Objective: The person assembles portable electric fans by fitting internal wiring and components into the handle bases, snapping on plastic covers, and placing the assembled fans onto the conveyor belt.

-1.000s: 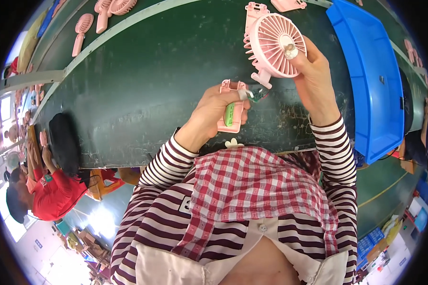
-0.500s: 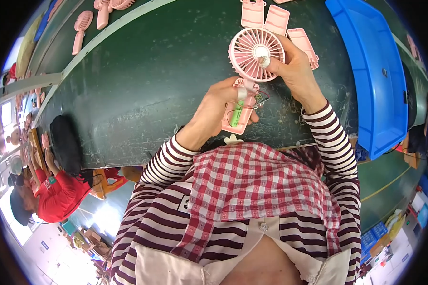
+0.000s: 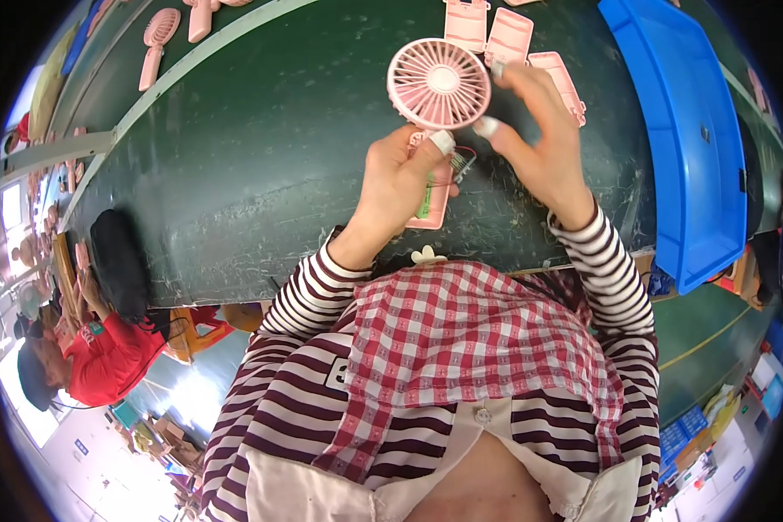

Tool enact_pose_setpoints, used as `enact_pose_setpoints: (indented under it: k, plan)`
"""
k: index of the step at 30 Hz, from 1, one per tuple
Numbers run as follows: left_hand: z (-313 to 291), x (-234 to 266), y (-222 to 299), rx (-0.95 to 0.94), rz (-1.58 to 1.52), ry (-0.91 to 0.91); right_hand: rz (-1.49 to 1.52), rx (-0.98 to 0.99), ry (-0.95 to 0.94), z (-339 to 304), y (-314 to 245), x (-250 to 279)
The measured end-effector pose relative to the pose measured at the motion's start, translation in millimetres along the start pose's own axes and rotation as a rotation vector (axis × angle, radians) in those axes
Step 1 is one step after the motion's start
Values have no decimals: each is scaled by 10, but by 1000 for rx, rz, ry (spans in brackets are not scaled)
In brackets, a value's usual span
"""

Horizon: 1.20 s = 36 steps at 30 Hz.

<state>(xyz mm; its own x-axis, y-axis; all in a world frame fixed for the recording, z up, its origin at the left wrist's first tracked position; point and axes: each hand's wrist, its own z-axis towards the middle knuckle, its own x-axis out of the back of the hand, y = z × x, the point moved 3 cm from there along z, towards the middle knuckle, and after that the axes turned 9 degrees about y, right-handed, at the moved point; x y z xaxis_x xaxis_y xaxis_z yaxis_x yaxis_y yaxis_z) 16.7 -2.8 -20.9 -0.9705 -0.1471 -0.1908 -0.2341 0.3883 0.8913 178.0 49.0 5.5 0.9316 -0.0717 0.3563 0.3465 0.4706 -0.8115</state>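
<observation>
A pink handheld fan (image 3: 441,83) is in my left hand (image 3: 398,181), which wraps its handle just below the round grille, thumb on top. The handle's back is off, so a green battery (image 3: 425,198), thin wires and a small circuit board (image 3: 463,165) show; the board hangs at the handle's right side. My right hand (image 3: 544,143) is at the right of the grille, thumb and fingers apart and holding nothing. Its thumb tip is close to the grille's lower right edge. White wraps cover some fingertips of both hands.
Several pink handle covers (image 3: 508,36) lie beyond my right hand. A long blue tray (image 3: 683,148) stands at the table's right side. More pink fans (image 3: 158,39) lie at the far left past a pale rail (image 3: 183,61). A person in a red shirt (image 3: 113,361) sits at the left.
My right hand has let go of the grille and opened. The fan, in my left hand, has moved a little left and away from me.
</observation>
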Motion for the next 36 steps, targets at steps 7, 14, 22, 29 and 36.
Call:
enact_pose_setpoints:
  k: [7, 14, 22, 29, 36]
  plan:
    - [41, 52, -39, 144, -13, -1, -252, 457, -234, -278, -245, -5]
    - [16, 47, -22, 251, 20, -91, -330, 605, -382, -218, -335, -12]
    - [31, 76, 10, 337, -19, -256, -269, 569, -514, -117, -354, 69]
    - [-8, -32, -44, 282, -80, -219, -261, 487, -132, -240, -373, 16]
    - [8, -72, -50, 338, -393, -46, -270, 439, 29, -455, -334, -104]
